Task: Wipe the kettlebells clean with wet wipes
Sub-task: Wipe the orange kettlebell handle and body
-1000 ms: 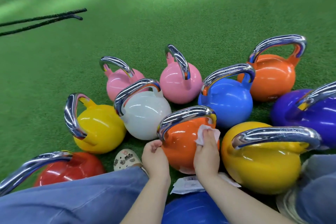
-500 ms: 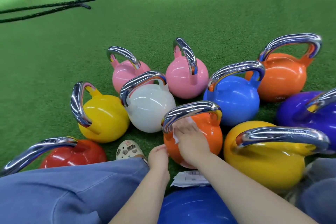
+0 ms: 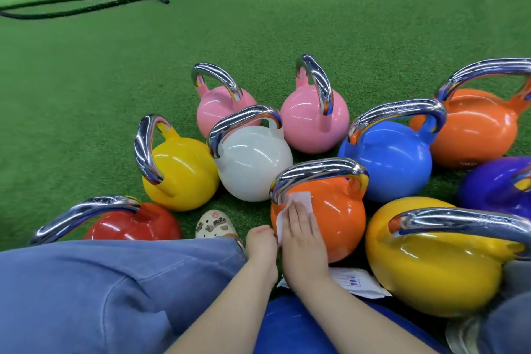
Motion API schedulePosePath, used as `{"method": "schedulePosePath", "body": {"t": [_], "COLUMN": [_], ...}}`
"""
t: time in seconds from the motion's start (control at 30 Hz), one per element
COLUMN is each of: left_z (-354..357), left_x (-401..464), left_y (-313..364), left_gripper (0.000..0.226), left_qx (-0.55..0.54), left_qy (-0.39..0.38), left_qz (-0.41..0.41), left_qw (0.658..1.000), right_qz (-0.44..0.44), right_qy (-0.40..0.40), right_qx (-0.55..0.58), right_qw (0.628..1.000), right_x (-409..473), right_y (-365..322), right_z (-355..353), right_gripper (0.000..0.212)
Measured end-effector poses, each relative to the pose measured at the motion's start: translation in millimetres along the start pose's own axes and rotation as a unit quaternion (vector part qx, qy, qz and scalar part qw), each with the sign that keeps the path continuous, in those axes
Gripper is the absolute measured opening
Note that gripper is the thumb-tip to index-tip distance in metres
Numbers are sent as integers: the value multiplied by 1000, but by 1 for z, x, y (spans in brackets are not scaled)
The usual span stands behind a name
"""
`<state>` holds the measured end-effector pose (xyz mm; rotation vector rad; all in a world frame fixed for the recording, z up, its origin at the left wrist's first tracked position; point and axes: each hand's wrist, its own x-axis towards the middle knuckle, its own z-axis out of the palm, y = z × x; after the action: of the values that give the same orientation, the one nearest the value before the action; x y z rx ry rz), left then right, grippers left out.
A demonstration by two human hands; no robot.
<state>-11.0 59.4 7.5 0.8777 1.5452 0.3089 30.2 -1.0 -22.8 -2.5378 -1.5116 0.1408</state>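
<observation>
My right hand (image 3: 301,234) lies flat, fingers straight and together, pressing a white wet wipe (image 3: 297,204) against the near side of the orange kettlebell (image 3: 336,210), just below the left end of its chrome handle (image 3: 317,172). My left hand (image 3: 260,243) sits at the lower left flank of the same kettlebell; I cannot tell whether its grip is apart or together. The orange kettlebell stands upright on the green turf floor (image 3: 287,23), between a white kettlebell (image 3: 253,169) and a blue kettlebell (image 3: 393,161). A wipes packet (image 3: 356,282) lies on the floor beside a large yellow kettlebell (image 3: 431,267).
</observation>
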Motion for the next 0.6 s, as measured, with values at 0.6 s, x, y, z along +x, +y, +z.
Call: {"method": "schedulePosePath", "body": {"t": [0.6], "left_z": [-1], "left_x": [-9], "left_y": [-5], "left_gripper": [43], "left_qx": [-159], "left_qy": [-133], "left_qz": [-6], "left_qw": [978], "right_qz": [-67], "right_qy": [42], "right_qx": [108], "right_qw": [991], "right_x": [6], "right_y": [10], "right_z": [-10], "right_gripper": [35]}}
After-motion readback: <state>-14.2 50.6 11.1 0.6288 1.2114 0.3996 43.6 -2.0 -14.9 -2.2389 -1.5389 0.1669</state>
